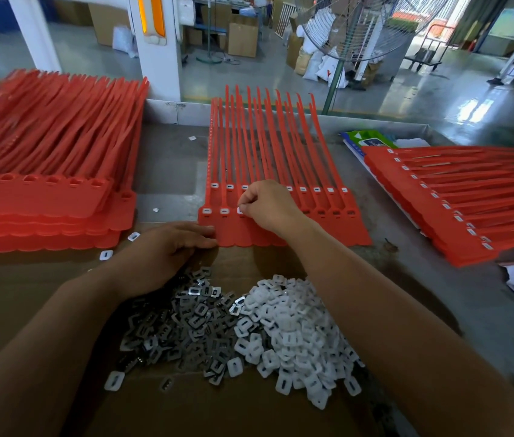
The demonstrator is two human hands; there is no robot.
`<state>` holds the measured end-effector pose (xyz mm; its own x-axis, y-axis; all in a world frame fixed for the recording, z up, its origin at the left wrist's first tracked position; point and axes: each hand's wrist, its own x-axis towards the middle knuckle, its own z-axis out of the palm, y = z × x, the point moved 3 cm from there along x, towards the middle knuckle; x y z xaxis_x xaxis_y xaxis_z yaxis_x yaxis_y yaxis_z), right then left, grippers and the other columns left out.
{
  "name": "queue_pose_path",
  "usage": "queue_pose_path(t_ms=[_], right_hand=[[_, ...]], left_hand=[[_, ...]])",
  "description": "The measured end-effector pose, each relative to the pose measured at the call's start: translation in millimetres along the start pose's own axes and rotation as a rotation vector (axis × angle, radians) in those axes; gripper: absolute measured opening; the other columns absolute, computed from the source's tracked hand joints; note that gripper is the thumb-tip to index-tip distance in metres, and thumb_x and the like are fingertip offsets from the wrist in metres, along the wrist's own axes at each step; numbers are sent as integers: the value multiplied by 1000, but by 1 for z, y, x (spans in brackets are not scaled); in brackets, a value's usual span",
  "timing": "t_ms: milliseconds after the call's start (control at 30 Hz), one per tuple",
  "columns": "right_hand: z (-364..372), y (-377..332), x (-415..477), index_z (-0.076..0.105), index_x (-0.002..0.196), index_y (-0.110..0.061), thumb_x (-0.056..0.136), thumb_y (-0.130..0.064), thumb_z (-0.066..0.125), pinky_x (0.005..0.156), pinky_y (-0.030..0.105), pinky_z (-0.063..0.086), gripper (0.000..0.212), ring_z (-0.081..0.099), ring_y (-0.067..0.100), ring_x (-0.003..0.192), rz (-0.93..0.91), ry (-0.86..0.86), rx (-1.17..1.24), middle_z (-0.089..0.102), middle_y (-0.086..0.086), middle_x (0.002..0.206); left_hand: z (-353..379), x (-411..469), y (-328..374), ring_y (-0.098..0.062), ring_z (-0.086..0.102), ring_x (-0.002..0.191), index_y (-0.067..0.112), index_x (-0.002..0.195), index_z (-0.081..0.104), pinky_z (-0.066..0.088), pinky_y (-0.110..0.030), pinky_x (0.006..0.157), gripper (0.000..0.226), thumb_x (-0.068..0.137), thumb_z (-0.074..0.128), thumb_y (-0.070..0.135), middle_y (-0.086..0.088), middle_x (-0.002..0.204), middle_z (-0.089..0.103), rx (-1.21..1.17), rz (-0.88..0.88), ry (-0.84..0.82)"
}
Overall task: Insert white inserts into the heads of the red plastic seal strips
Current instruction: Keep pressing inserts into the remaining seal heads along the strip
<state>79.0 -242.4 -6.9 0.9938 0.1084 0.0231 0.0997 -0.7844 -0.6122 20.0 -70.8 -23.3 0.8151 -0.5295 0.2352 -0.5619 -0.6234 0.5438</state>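
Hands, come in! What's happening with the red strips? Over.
Right hand pinches white insert at third head of the red strip sheet. Left hand flat, touching sheet's left edge. Front-row heads further right unfilled. Nothing blocking.

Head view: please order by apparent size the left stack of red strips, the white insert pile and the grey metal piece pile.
1. Left stack of red strips, clearly largest.
2 and 3. White insert pile and grey metal piece pile look alike; not ranked.
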Motion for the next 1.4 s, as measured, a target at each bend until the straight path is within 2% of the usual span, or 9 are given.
queue_pose_path(t_ms=[133, 367, 600, 700, 833, 967, 1100, 1267, 1400], right_hand=[[1, 0, 0, 66, 81, -10, 87, -6, 56, 74, 24, 41, 12, 57, 12, 91, -7, 7, -18, 67, 5, 100], [3, -1, 1, 65, 78, -13, 84, -5, 59, 85, 33, 47, 12, 58, 18, 101, 2, 47, -15, 66, 5, 102], [4, 1, 15, 66, 93, -7, 82, -11, 65, 66, 25, 42, 12, 60, 20, 93, 140, 29, -31, 66, 7, 101], [3, 1, 20, 66, 88, -9, 81, -11, 65, 54, 21, 37, 7, 57, 16, 78, 182, 10, -33, 66, 3, 95], [4, 2, 21, 62, 79, -11, 81, -11, 64, 50, 21, 34, 3, 53, 13, 68, 194, 23, -42, 60, -1, 79], [5, 4, 21, 63, 81, -10, 82, -10, 62, 57, 24, 39, 1, 52, 15, 74, 198, 21, -42, 62, 1, 90], [5, 5, 22, 63, 78, -10, 83, -11, 63, 61, 25, 41, 5, 54, 14, 76, 182, 24, -50, 63, 1, 87], [4, 4, 13, 66, 82, -12, 87, -9, 57, 56, 21, 41, 11, 57, 10, 72, 99, 54, -89, 66, 6, 92], [-1, 2, 5, 68, 89, -3, 86, -2, 54, 68, 25, 45, 14, 61, 18, 92, 65, 55, -51, 67, 10, 101]], left_hand=[[0, 0, 0, -1, 40, 119, 15, 115, 62, 18, 6, 91, 38, 87, 49, -6, 8, 129, 49, -11, -4, -7], [-1, -1, 4, 0, 39, 119, 15, 116, 62, 17, 8, 89, 38, 87, 48, -6, 14, 126, 45, -15, -8, -14], [-1, -1, 5, 0, 39, 118, 15, 115, 62, 17, 8, 89, 38, 87, 49, -6, 16, 124, 44, -17, -26, -6], [-1, -2, 5, 0, 40, 117, 15, 115, 62, 17, 8, 89, 38, 87, 49, -7, 15, 123, 45, -13, -24, -1], [-1, -2, 4, -1, 41, 118, 15, 115, 62, 18, 6, 91, 38, 87, 49, -6, 15, 124, 45, -11, -23, -4], [-1, -1, 4, -1, 41, 118, 15, 115, 62, 20, 2, 93, 38, 87, 49, -6, 14, 124, 46, -14, -20, -2], [0, -1, 3, -3, 43, 120, 15, 114, 63, 24, -10, 100, 37, 87, 50, -6, 11, 126, 49, -16, -24, 4], [-1, 0, 1, -1, 42, 119, 18, 115, 62, 19, 4, 93, 38, 87, 49, -4, 13, 127, 48, -12, -27, -12], [0, 1, 1, -1, 41, 120, 18, 115, 62, 17, 6, 91, 38, 88, 48, -4, 13, 127, 48, -7, -30, -22]])
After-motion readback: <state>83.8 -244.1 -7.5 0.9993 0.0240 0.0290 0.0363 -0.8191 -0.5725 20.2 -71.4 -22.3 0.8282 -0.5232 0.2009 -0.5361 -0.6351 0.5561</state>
